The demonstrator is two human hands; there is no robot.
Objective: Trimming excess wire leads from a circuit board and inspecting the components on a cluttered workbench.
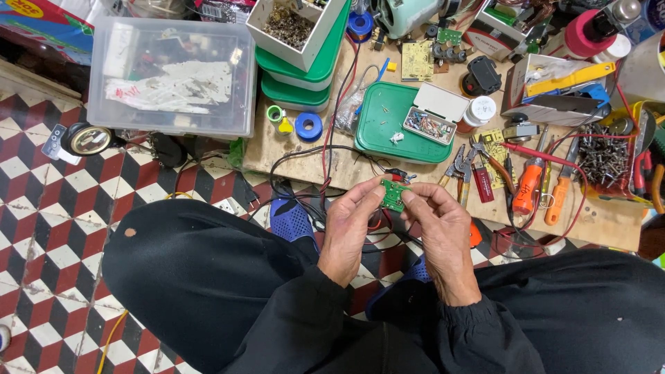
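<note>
Both my hands hold a small green circuit board (393, 194) between thumbs and fingertips, just in front of the low wooden workboard (305, 163). My left hand (348, 228) grips its left edge and my right hand (442, 225) grips its right edge. Red and black wires (331, 149) run from the workboard down under my hands. I sit with my knees apart in black trousers, with blue slippers (291, 220) on the tiled floor.
On the workboard lie a green lid (383, 118) carrying a small parts box (429, 125), stacked green-lidded tubs (305, 76), pliers (463, 166), orange-handled screwdrivers (530, 187), screws (606, 156) and solder spools (308, 126). A clear plastic bin (173, 76) stands at left.
</note>
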